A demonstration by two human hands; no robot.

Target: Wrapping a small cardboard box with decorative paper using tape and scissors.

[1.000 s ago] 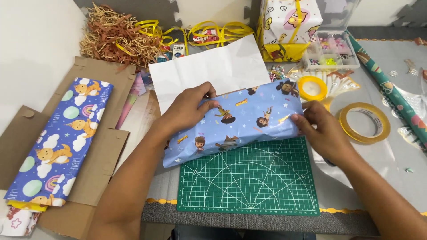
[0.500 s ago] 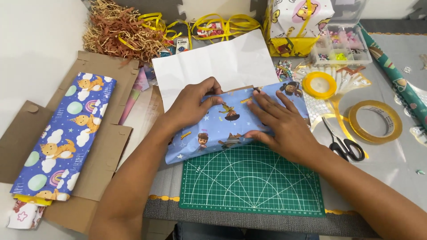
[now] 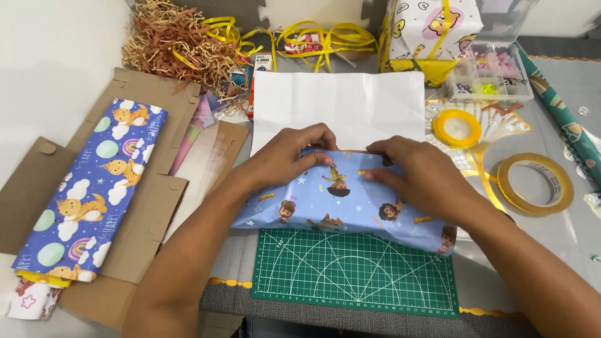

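pressing our left hand (image 3: pixel 285 156) and right hand (image 3: pixel 416 172) flat, fingers spread, on the blue wrapped parcel (image 3: pixel 341 203). we judge the fold closed; the white paper flap (image 3: pixel 338 106) beyond our grip looks untaped.

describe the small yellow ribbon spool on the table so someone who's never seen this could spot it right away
Start at the green cutting mat near the table's front edge and look up and to the right, past the right hand. There, below the clear bead organiser box, lies the yellow ribbon spool. Unlike the larger, thin-walled tape roll to its right, it is small, thick and bright yellow.

Far edge of the blue wrapped parcel (image 3: pixel 338 206) under both hands; bead box (image 3: pixel 489 80) contents too small.
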